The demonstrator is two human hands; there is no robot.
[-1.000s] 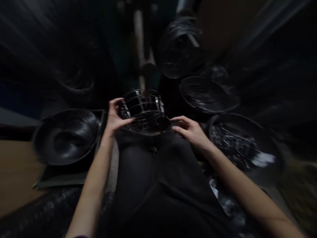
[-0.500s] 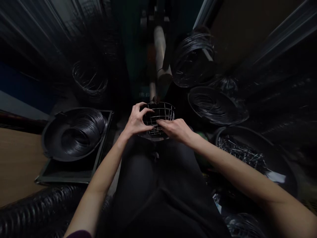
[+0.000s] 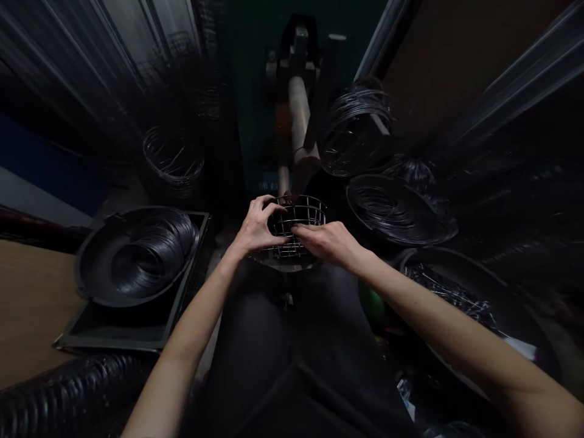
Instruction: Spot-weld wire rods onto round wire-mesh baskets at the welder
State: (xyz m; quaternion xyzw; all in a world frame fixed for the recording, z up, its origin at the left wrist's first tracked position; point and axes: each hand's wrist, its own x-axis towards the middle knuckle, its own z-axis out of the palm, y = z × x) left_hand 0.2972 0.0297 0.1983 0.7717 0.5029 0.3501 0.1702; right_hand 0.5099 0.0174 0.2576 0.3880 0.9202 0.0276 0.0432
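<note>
A round wire basket of crossed metal wires sits in front of me, just below the tip of a machine's arm. My left hand curves around the basket's left side, thumb low and fingers on the upper wires. From the right, my right hand reaches in with its fingers pressed together at the near rim wire. Whether a loose piece of wire lies between those fingertips is too dark to see. The basket's left side is partly hidden by my left hand.
At left, a black basin holds a wire coil above a metal-framed stand. On the right are a pan of wire rings, a large tub with short wire pieces, and a stack of wire hoops. Dark fabric covers my lap.
The view has tilted slightly up, so the whole scene sits lower in the picture. Both hands keep nearly the same grip on the wire basket.
</note>
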